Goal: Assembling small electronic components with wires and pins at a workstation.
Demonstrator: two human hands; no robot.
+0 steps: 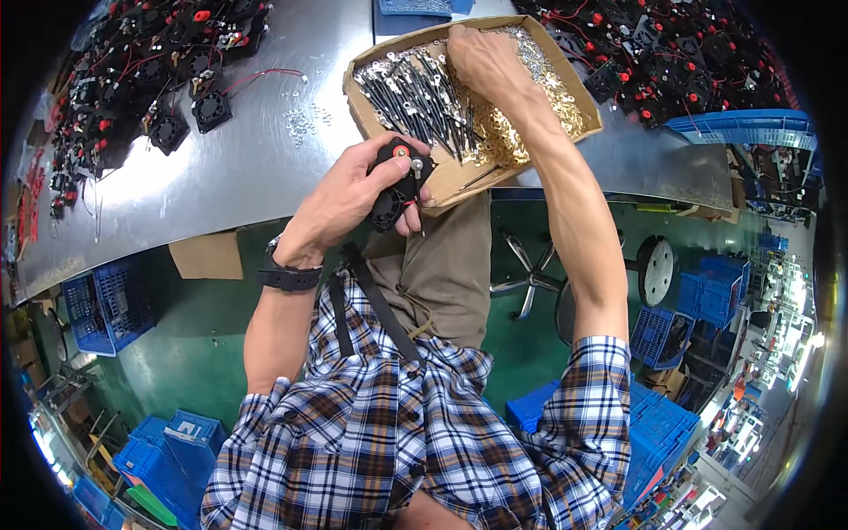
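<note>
My left hand (346, 187) is closed around a small black fan unit (386, 205) with a red-ringed terminal and a metal stud on top. The thumb presses beside the stud. In front of me a shallow cardboard tray (452, 182) rests by the table edge, and the fan unit is held at its near left corner. Black leads with ring ends (415, 104) fill the tray's left part; brass-coloured terminals (503, 137) and silver metal pieces (530, 55) lie to the right. My right hand (488, 64) reaches over the tray's far side, fingers curled down among the parts; their tips are hidden.
Heaps of black fan units with red wires cover the table's far left (168, 53) and far right (662, 53). Small silver nuts (305, 119) lie loose left of the tray. A blue basket (751, 124) is at the right edge. Below are a wheeled chair base (532, 276) and blue crates (108, 309).
</note>
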